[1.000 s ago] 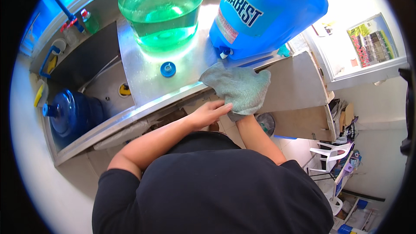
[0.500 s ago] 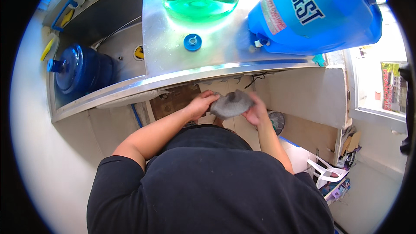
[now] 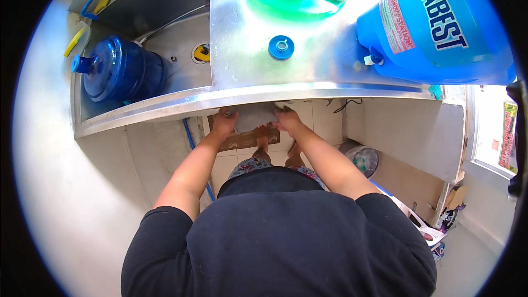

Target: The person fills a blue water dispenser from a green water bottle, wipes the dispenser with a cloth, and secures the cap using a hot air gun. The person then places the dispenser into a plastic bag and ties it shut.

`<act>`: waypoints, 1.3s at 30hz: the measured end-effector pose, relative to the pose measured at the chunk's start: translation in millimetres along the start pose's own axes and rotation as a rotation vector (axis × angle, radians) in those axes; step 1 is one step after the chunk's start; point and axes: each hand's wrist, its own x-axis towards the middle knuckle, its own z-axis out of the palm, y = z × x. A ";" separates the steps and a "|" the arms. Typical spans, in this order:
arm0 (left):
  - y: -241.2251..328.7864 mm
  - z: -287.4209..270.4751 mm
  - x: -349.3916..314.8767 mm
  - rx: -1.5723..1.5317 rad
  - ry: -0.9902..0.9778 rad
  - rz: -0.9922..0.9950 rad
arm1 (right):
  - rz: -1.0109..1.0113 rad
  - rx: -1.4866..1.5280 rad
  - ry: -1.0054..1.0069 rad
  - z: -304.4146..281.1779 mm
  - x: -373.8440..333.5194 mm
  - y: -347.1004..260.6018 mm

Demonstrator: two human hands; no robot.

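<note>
A grey cloth [image 3: 254, 116] is stretched between my hands, just below the front edge of the steel counter [image 3: 242, 71]. Its left end is gripped by my left hand [image 3: 224, 123], fingers closed. My right hand [image 3: 289, 120] pinches the opposite end. The counter edge covers the far part of the cloth. Above it on the counter lies a round blue cap [image 3: 281, 47], touched by neither hand. Beneath the cloth are my bare feet and a brown mat [image 3: 236, 142] on the tiled floor.
A blue water jug [image 3: 124, 69] lies in the sink [image 3: 187, 33] at left. On the counter stand a green clear container [image 3: 297, 0] and a large blue dispenser [image 3: 407, 27] with a tap. A bin [image 3: 363, 159] is on the floor at right, beside a grey panel [image 3: 407, 126].
The cloth went from bunched to spread out, and both hands moved forward and apart toward the counter edge. The view has shifted, so the counter things appear further right.
</note>
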 end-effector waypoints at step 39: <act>-1.5 133.8 122.0 0.777 -0.127 0.369 | 0.189 -0.768 0.447 -333.3 -177.2 175.5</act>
